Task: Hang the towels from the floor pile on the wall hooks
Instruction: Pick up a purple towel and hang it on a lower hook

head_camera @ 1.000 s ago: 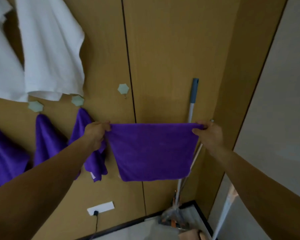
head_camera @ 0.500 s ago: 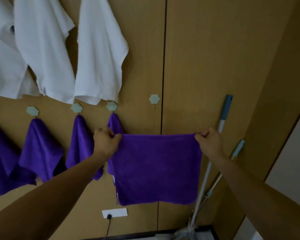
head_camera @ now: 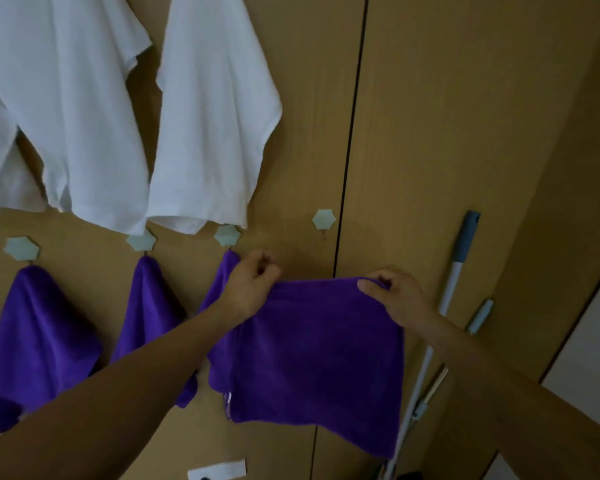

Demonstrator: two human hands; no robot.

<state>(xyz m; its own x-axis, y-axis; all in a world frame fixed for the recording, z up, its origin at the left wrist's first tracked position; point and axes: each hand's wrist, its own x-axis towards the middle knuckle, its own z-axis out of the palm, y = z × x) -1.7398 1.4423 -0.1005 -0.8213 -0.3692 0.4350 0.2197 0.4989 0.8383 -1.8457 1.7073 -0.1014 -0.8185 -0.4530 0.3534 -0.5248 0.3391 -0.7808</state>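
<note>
Left hand [head_camera: 248, 289] and right hand [head_camera: 395, 294] pinch a purple towel [head_camera: 319, 355] below the free hook [head_camera: 324, 220] — three already hang, and the pile, unseen, may hold more.

Around the bare hook [head_camera: 324, 220], just left of the dark panel seam [head_camera: 350, 140], the wood lies open above, below and to its right. Left of it, the white cloth [head_camera: 212, 109] hangs close, and the neighbouring hook [head_camera: 227, 235] carries a purple towel [head_camera: 222, 282]. Well to its right, two pole handles [head_camera: 461, 258] lean on the wall. The towel I hold [head_camera: 326, 348] spreads below it.
</note>
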